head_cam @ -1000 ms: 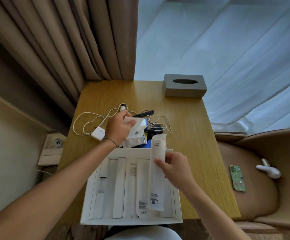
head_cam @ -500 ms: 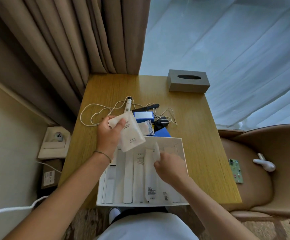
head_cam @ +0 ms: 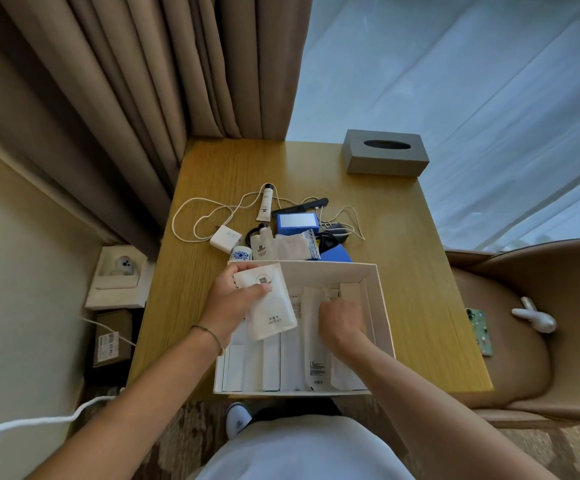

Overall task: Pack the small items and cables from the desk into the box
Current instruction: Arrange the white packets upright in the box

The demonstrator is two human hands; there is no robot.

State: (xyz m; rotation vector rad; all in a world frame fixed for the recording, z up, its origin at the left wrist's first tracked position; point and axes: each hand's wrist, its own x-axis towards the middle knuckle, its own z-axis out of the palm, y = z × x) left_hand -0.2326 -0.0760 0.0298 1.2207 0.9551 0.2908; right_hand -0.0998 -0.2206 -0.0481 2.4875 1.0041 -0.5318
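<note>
A white box [head_cam: 382, 299] sits at the desk's near edge, holding several long white packets side by side. My left hand [head_cam: 233, 299] grips a flat white pouch [head_cam: 273, 311] over the box's left half. Inside the box, my right hand [head_cam: 340, 320] pinches the top end of a long white packet [head_cam: 312, 344] that lies flat. Behind the box lie a white charger [head_cam: 225, 239] with its white cable [head_cam: 191, 220], a small tube [head_cam: 267, 202], a blue box [head_cam: 297, 224], a black comb [head_cam: 302, 206] and small sachets [head_cam: 292, 247].
A grey tissue box [head_cam: 385, 157] stands at the desk's far right corner. Right of the desk is a tan chair [head_cam: 524, 341] with a phone [head_cam: 479, 330] and a white figure [head_cam: 534, 317] on it. Curtains hang behind; a wall socket [head_cam: 122, 268] is on the left.
My left hand lifted the white pouch from the pile and carried it back over the box. My right hand laid the long packet down flat inside the box.
</note>
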